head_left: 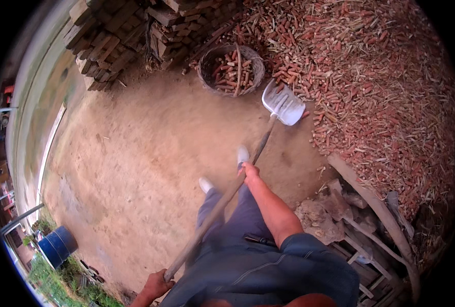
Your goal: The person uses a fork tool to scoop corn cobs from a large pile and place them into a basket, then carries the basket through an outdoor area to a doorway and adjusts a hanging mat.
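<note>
A long-handled shovel [219,206] runs slantwise across my front, from the lower left up to its pale, wide blade [291,108]. My left hand [157,284] is closed around the butt end of the wooden handle, low by my side. Farther along the shaft, my right hand [249,172] grips it with the arm stretched forward. The blade rests at the edge of a big heap of reddish corn cobs [370,97], with a few cobs touching its far lip. Just left of the blade stands a round wicker basket [203,77] with an arched handle, partly filled with cobs.
Stacked wood pieces [109,46] rise at the far left. A curved log [370,197] borders the heap at right, beside rough stones [319,220] and wooden slats. A blue barrel [57,246] stands near plants at lower left. Bare dirt ground [125,153] lies between.
</note>
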Available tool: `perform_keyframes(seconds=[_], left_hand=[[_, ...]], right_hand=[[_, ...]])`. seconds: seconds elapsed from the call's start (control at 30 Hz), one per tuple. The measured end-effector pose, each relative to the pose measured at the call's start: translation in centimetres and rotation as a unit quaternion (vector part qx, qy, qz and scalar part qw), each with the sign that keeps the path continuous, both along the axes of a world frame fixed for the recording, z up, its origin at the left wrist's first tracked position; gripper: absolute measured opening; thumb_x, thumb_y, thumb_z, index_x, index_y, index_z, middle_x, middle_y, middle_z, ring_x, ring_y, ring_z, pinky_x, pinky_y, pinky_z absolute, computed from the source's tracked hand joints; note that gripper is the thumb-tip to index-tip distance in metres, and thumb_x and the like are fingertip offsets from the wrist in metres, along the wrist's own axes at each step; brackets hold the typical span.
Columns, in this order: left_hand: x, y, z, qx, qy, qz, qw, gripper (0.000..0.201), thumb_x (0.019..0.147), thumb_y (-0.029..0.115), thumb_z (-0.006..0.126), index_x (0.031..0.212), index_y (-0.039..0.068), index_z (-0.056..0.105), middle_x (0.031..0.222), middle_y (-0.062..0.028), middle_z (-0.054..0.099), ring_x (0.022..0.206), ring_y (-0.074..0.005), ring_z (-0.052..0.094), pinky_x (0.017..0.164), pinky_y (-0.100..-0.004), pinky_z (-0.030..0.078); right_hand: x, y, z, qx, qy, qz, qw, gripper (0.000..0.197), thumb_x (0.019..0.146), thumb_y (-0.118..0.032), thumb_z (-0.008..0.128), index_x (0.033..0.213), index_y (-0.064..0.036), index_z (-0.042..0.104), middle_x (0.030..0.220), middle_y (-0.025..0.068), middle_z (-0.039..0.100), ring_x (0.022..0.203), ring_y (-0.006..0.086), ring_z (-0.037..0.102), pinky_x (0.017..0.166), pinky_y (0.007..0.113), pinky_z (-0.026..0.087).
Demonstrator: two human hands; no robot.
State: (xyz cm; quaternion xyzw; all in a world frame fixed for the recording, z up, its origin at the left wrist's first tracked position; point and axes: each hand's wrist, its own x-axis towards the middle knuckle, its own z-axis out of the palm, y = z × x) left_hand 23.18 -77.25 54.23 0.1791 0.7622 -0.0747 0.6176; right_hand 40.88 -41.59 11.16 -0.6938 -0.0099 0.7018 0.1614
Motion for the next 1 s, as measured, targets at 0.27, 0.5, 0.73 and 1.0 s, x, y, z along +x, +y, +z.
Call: perform_keyframes(seconds=[0.27,0.5,0.73,1.0], left_hand=[[3.5,3.8,-8.0,0.09,0.05,-0.056,0.993,0.028,0.078,0.026,0.062,0.098,0.006,0.058,0.082,-0.0224,0.064,0.082,-0.041,0.061,0.071,-0.047,0.048],[2.4,5.8,-10.8,0.051,0.097,-0.045,0.993,0.019,0.08,0.02,0.058,0.094,0.009,0.058,0.088,-0.0208,0.063,0.088,-0.0394,0.061,0.076,-0.0469,0.047],[1.7,7.5,-14.2,0.071,0.124,-0.032,0.989,0.024,0.074,0.015,0.063,0.096,0.01,0.057,0.091,-0.0168,0.062,0.084,-0.0378,0.06,0.075,-0.0459,0.047],[4.5,4.3,-19.0,0.138,0.156,-0.022,0.978,0.028,0.07,0.012,0.066,0.096,0.013,0.059,0.083,-0.0195,0.063,0.083,-0.0395,0.061,0.071,-0.0473,0.048]], right_hand=[[2.9,9.8,-2.8,0.031,0.016,-0.027,0.999,0.012,0.075,-0.008,0.059,0.068,-0.0058,0.05,0.053,0.0079,0.046,0.045,0.0217,0.049,0.041,0.04,0.045],[0.7,9.7,-2.8,0.03,0.036,-0.021,0.999,0.012,0.075,-0.009,0.057,0.067,-0.0061,0.048,0.054,0.0079,0.045,0.046,0.0215,0.048,0.043,0.04,0.044],[1.0,12.5,-5.0,0.053,0.02,-0.043,0.997,0.013,0.072,-0.009,0.058,0.067,-0.0073,0.047,0.056,0.0079,0.046,0.049,0.023,0.051,0.045,0.04,0.045],[3.3,14.4,-6.2,0.001,0.037,-0.048,0.998,0.011,0.075,-0.009,0.056,0.068,-0.0073,0.047,0.055,0.007,0.043,0.049,0.0204,0.047,0.046,0.037,0.043]])
